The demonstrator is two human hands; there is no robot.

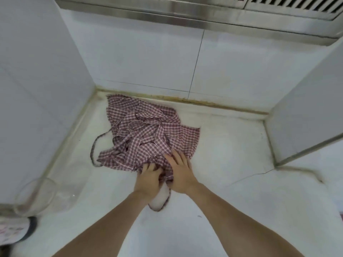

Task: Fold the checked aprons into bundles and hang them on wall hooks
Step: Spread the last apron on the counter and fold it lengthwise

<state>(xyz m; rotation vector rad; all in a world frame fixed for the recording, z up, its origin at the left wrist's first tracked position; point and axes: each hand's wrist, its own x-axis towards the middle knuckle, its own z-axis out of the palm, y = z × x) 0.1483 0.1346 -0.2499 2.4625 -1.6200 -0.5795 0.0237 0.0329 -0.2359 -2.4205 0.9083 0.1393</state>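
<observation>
- On the white counter (232, 145), head view: a red-and-white checked apron (148, 134) is lying in a crumpled heap, its far corner reaching almost to the tiled back wall (148, 62).
- Left hand (149, 176) is gripping the near edge of the cloth, fingers curled into the bunched fabric.
- Right hand (181, 171) is pressing flat on the cloth just beside the left, fingers straight and lightly spread.
- Apron strap (93, 149) is trailing off the heap's left side in a loop; a second loop (160, 200) is lying under the wrists.
- Progress, as judged: folding is barely starting; no tidy bundle is showing, no wall hook is in view, and hanging is left entirely.
- Edges: a white side panel (37, 89) is closing the left, and a cabinet side (306, 108) is closing the right.
- Open room: bare counter is lying to the right of the heap and toward the person.
- Glass bowl (37, 195) is sitting at the near left, well apart from the apron.
</observation>
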